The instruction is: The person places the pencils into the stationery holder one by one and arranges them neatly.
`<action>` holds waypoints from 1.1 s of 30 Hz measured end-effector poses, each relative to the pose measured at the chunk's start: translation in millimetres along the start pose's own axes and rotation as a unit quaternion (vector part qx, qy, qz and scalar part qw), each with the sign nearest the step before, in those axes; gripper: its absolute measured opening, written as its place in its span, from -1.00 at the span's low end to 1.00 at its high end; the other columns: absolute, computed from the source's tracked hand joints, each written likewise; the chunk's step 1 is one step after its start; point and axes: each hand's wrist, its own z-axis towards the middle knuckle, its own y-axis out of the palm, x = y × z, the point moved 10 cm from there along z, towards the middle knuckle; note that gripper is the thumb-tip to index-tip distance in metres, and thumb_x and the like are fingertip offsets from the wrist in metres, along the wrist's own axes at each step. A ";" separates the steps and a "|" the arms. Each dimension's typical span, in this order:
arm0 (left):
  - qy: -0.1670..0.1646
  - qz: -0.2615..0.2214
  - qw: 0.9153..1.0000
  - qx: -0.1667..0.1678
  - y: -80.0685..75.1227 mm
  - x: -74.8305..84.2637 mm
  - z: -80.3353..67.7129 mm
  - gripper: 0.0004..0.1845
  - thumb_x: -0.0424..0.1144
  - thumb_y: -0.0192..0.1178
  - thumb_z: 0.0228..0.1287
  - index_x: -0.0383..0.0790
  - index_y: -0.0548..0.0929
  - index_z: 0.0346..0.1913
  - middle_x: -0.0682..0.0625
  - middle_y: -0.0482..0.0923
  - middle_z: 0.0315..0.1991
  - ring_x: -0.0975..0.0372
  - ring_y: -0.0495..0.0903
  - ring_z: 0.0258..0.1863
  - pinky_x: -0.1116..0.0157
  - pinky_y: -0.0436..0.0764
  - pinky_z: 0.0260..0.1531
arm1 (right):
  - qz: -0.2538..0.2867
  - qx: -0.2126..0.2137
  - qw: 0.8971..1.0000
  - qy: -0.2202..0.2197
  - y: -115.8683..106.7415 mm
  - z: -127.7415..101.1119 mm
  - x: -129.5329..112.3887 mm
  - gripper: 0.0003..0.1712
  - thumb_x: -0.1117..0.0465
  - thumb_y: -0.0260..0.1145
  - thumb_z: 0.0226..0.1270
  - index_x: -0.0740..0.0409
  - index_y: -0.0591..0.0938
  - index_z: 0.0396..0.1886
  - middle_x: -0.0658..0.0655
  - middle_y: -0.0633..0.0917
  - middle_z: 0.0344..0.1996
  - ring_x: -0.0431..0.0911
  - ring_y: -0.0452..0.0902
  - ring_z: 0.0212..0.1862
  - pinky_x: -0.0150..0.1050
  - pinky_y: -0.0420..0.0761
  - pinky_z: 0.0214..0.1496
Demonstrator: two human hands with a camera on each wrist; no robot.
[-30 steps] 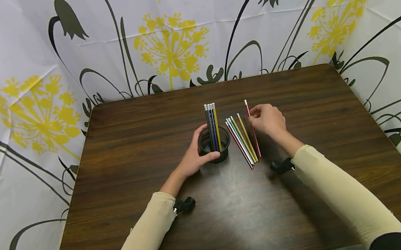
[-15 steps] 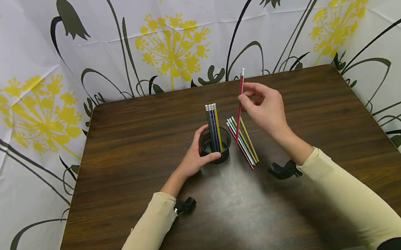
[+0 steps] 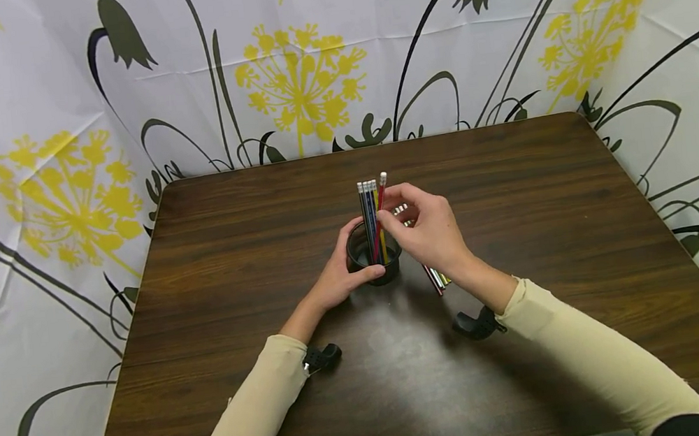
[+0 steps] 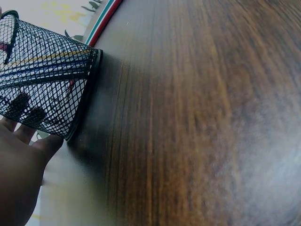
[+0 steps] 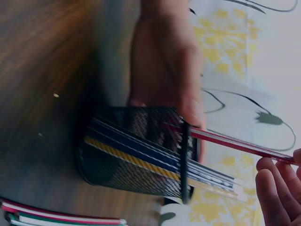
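A black mesh pencil cup [image 4: 47, 75] stands on the table with several dark pencils and a yellow pencil [image 5: 136, 157] leaning in it. My left hand [image 3: 336, 274] grips the cup round its side, thumb along the near rim. Between thumb and fingertips my right hand [image 3: 429, 228] pinches a red pencil [image 5: 235, 147] near its white eraser end. Its lower end is inside the cup's mouth, seen through the mesh in the right wrist view. Partly hidden under the right hand, several loose pencils [image 3: 434, 280] lie on the table just right of the cup.
The dark wood-grain table [image 3: 233, 257] runs back to a white cloth [image 3: 181, 44] printed with yellow and grey-green flowers. A black wrist camera [image 3: 323, 357] sits at the left wrist, another black camera [image 3: 476, 324] at the right.
My right hand has lifted the red pencil off the table, carried it left over the loose pencils, and lowered its tip into the cup. The left hand has stayed on the cup.
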 end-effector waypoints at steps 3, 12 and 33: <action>0.003 -0.017 1.000 -0.004 0.3 -3.2 0.1 -0.07 -0.35 0.34 0.22 -0.15 -0.03 0.52 -0.18 0.19 0.42 -0.02 0.26 0.35 -0.14 0.14 0.33 | 0.005 -0.019 1.000 0.000 9.9 -4.7 1.5 -0.77 0.28 0.38 0.29 0.17 0.67 -0.07 0.02 0.72 -0.29 -0.20 0.65 -0.44 -0.23 0.63 -0.39; 0.012 -0.014 1.000 -0.010 0.3 -1.6 0.2 -0.09 -0.38 0.31 0.23 -0.13 -0.02 0.51 -0.19 0.22 0.40 -0.07 0.32 0.31 -0.17 0.17 0.30 | -0.012 -0.065 0.998 0.010 32.3 -13.1 13.2 -0.84 0.29 0.39 0.28 0.13 0.68 -0.15 -0.01 0.72 -0.28 -0.24 0.65 -0.40 -0.26 0.62 -0.34; 0.036 -0.003 0.999 -0.002 -1.6 -30.7 7.3 -0.09 -0.29 0.36 0.23 0.14 0.02 0.49 -0.05 0.21 0.41 0.03 0.34 0.31 -0.07 0.19 0.32 | -0.060 -0.088 0.993 0.045 49.3 -10.8 37.8 -0.89 0.24 0.40 0.28 0.10 0.69 -0.21 -0.03 0.73 -0.34 -0.19 0.65 -0.42 -0.28 0.61 -0.35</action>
